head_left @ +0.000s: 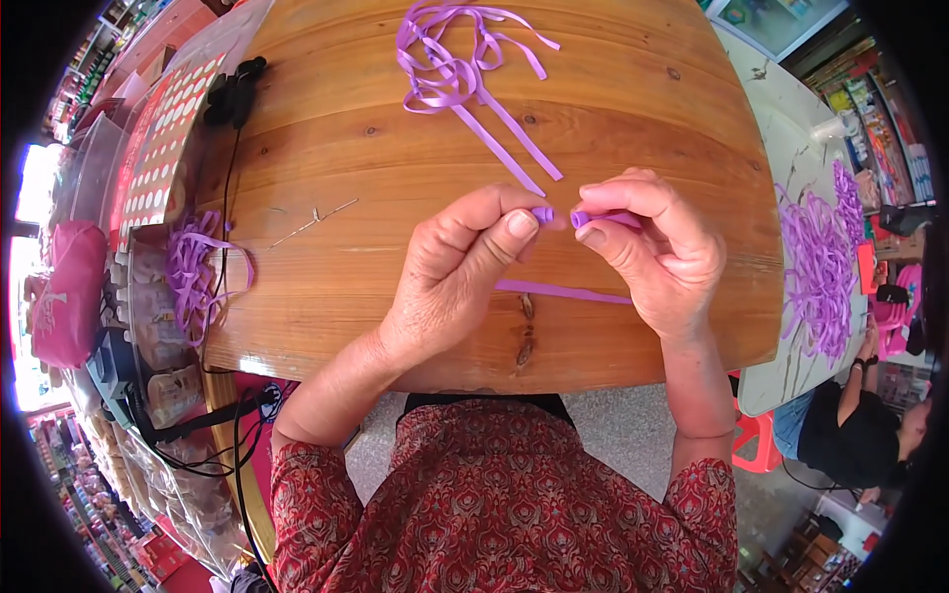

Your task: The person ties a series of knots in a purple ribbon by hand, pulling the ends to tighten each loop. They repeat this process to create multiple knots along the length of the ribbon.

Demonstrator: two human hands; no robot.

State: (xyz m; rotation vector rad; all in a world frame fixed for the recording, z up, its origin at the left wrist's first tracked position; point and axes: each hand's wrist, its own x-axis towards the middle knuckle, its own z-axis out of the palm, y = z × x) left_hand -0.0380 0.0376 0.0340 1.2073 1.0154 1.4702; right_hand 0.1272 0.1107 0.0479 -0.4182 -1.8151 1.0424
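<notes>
Left hand (450,262) pinches thumb to finger on a rolled purple ribbon end (543,213); right hand (672,257), its grip closed too, nips a purple curl (579,219) just beside it, both over the wooden table (643,128), a ribbon tangle (450,99) beyond!

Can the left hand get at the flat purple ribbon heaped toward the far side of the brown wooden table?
Probably yes: nothing seems to block the left hand from that ribbon heap, though its thumb and finger are pinching a small purple roll.
</notes>
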